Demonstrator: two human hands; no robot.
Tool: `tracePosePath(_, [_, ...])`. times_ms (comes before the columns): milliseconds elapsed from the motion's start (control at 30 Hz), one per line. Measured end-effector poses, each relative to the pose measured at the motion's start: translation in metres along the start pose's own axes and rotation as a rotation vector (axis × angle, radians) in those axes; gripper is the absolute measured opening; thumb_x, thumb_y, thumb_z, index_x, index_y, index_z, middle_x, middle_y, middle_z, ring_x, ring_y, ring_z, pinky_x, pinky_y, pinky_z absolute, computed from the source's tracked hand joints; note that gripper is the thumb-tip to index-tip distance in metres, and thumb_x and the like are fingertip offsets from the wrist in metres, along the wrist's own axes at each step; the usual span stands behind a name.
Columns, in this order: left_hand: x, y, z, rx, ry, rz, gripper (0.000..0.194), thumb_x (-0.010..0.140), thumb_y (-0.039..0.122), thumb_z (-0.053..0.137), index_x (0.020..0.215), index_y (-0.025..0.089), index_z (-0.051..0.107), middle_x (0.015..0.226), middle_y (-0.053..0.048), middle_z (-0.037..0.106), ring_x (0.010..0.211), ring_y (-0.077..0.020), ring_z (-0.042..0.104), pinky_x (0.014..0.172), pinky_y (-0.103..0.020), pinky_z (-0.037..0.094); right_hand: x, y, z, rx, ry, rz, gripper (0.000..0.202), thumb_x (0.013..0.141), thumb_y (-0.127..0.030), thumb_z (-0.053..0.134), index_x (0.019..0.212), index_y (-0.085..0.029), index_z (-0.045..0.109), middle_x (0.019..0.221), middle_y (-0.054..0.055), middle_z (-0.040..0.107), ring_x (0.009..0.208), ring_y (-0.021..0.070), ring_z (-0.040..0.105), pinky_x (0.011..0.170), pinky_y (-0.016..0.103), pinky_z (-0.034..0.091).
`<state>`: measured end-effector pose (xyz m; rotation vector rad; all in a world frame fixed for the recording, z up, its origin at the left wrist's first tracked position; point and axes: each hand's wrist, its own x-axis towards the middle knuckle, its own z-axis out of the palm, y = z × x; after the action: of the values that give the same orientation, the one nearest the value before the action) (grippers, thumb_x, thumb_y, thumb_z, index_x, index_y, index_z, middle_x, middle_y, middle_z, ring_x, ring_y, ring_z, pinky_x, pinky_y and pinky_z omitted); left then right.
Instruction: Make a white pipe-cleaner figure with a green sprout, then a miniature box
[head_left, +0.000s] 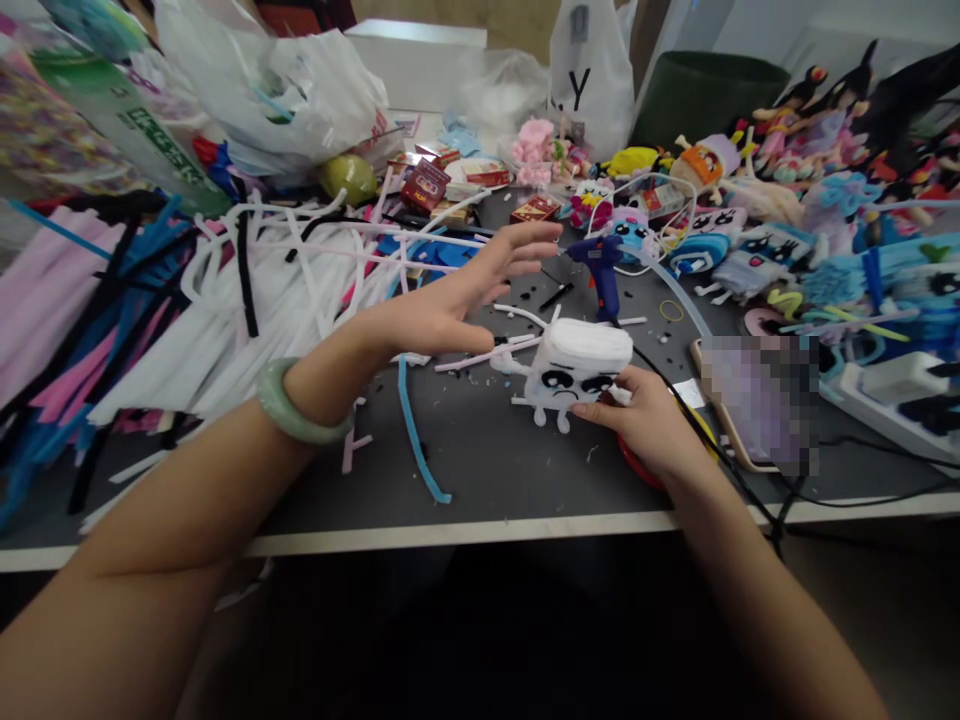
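My right hand (637,415) pinches the lower right side of a small white box-shaped doll (581,350). Big dark eyes, a frowning mouth and short rounded feet show on the doll's front. Raised to the doll's left, my left hand (476,290) has its fingers spread and nothing in it. A dark blue glue gun (601,270) stands just behind the doll. Pink and white pipe cleaners lie behind and beside it, and one blue pipe cleaner (416,440) lies nearer the front edge.
Bundles of white pipe cleaners (187,330) and coloured ones cover the left of the grey table (495,490). Plastic bags (300,100) stand at the back. Several finished dolls (765,260) crowd the right side, with a phone (757,400), a power strip (892,395) and black cables nearer the front.
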<state>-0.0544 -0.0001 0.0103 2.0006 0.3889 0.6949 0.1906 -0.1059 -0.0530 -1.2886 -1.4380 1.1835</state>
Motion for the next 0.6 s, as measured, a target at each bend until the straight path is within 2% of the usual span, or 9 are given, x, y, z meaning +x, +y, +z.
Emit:
tracePosePath(100, [-0.001, -0.018, -0.002, -0.149, -0.038, -0.105, 0.090, 0.067, 0.020, 0.077, 0.145, 0.027, 0.033, 0.143, -0.014, 0.049, 0.138, -0.0326, 0.044, 0.114, -0.047, 0.034, 0.000, 0.001, 0.000, 0.013, 0.004, -0.004, 0.034, 0.065, -0.018, 0.082, 0.098, -0.025, 0.075, 0.105, 0.002, 0.076, 0.097, 0.0225, 0.068, 0.091, 0.042, 0.051])
tracePosePath(200, [-0.001, -0.025, -0.002, -0.189, -0.040, -0.182, 0.079, 0.068, 0.011, 0.069, 0.139, 0.023, 0.038, 0.136, -0.015, 0.055, 0.126, -0.0288, 0.056, 0.105, -0.045, 0.042, 0.001, 0.001, 0.001, 0.014, 0.006, -0.006, 0.034, 0.065, -0.018, 0.082, 0.097, -0.025, 0.076, 0.104, 0.003, 0.076, 0.097, 0.0230, 0.068, 0.091, 0.043, 0.051])
tracePosePath(400, [0.003, -0.021, 0.002, -0.060, -0.182, -0.278, 0.040, 0.071, 0.013, 0.069, 0.110, 0.016, 0.062, 0.115, -0.011, 0.069, 0.099, -0.0194, 0.068, 0.084, -0.030, 0.052, 0.000, 0.002, 0.001, 0.058, 0.036, -0.003, 0.034, 0.064, -0.019, 0.083, 0.096, -0.024, 0.076, 0.104, 0.003, 0.076, 0.100, 0.0248, 0.068, 0.095, 0.047, 0.051])
tracePosePath(500, [0.004, -0.020, 0.007, 0.041, -0.225, -0.276, 0.033, 0.069, 0.012, 0.072, 0.102, 0.014, 0.066, 0.105, -0.008, 0.072, 0.090, -0.0160, 0.068, 0.077, -0.023, 0.051, 0.000, 0.004, 0.002, 0.172, 0.089, 0.021, 0.033, 0.062, -0.023, 0.086, 0.093, -0.024, 0.076, 0.100, 0.002, 0.076, 0.096, 0.0232, 0.068, 0.095, 0.045, 0.051])
tracePosePath(600, [0.005, -0.020, 0.015, -0.007, -0.254, -0.330, 0.030, 0.070, 0.013, 0.073, 0.100, 0.012, 0.067, 0.095, -0.008, 0.074, 0.081, -0.0155, 0.069, 0.073, -0.024, 0.052, 0.001, 0.007, 0.003, 0.276, 0.151, 0.008, 0.032, 0.061, -0.025, 0.088, 0.090, -0.025, 0.074, 0.093, -0.001, 0.076, 0.087, 0.0196, 0.069, 0.091, 0.043, 0.052])
